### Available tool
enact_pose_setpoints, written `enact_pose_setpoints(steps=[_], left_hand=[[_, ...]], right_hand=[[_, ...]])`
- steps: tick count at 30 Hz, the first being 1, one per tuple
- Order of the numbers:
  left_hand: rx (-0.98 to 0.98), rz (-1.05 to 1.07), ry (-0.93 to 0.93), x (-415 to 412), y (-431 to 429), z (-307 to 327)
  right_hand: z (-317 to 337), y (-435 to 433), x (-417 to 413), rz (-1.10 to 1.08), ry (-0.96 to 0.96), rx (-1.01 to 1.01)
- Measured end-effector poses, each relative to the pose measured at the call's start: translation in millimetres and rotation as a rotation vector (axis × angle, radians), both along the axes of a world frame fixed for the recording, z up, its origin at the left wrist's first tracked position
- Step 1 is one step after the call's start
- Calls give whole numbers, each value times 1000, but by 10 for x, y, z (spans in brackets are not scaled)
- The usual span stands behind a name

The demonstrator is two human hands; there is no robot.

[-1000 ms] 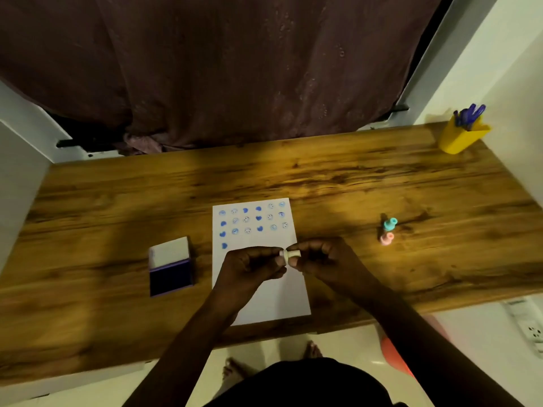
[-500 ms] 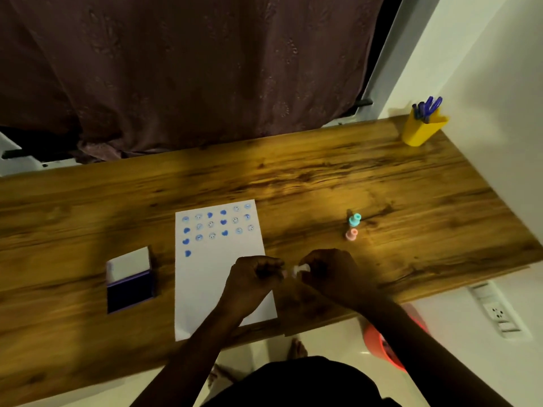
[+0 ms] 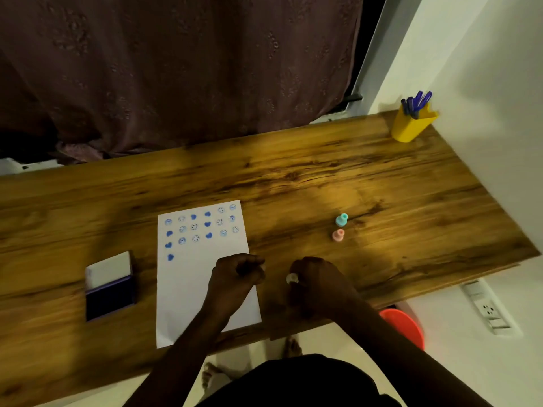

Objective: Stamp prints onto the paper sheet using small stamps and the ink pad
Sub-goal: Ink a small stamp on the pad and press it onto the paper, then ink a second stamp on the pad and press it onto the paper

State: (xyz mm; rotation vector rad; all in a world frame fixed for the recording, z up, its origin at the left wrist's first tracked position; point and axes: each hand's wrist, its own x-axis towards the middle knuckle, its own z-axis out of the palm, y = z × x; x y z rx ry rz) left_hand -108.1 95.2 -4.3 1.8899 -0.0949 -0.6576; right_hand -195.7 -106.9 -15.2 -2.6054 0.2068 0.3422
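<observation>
The white paper sheet (image 3: 194, 289) lies on the wooden table (image 3: 293, 177), with rows of blue smiley and heart prints across its top part. To its left sits the ink pad (image 3: 110, 299), open, its dark blue pad facing up and its white lid raised behind. My right hand (image 3: 318, 284) is just right of the paper and pinches a small white stamp (image 3: 292, 278). My left hand (image 3: 236, 273) is a closed fist over the paper's right edge; I cannot see anything inside it. A teal stamp (image 3: 341, 220) and a pink stamp (image 3: 338, 235) stand further right.
A yellow cup (image 3: 411, 124) with blue pens stands at the table's far right corner by the wall. A dark curtain hangs behind the table. Below the near edge are a red bucket (image 3: 407, 324), a wall socket (image 3: 487, 309) and my feet.
My hands held the white stamp together over the paper; they have since drawn apart, and the stamp stays in my right hand. The view has swung to the right.
</observation>
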Motion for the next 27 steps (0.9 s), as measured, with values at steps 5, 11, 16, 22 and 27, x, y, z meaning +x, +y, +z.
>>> enact_pose_setpoints(steps=[5, 11, 16, 22, 27], left_hand=[[-5, 12, -3, 45, -38, -6], [-13, 29, 4, 61, -92, -14], [-33, 42, -4, 25, -106, 15], [-72, 64, -23, 12, -16, 60], [-196, 83, -20, 9, 24, 217]], right_hand=[[110, -190, 49, -84, -123, 43], [264, -761, 170, -272, -319, -231], [104, -927, 215, -270, -222, -311], [32, -882, 268, -300, -215, -278], [335, -595, 406, -362, -187, 176]])
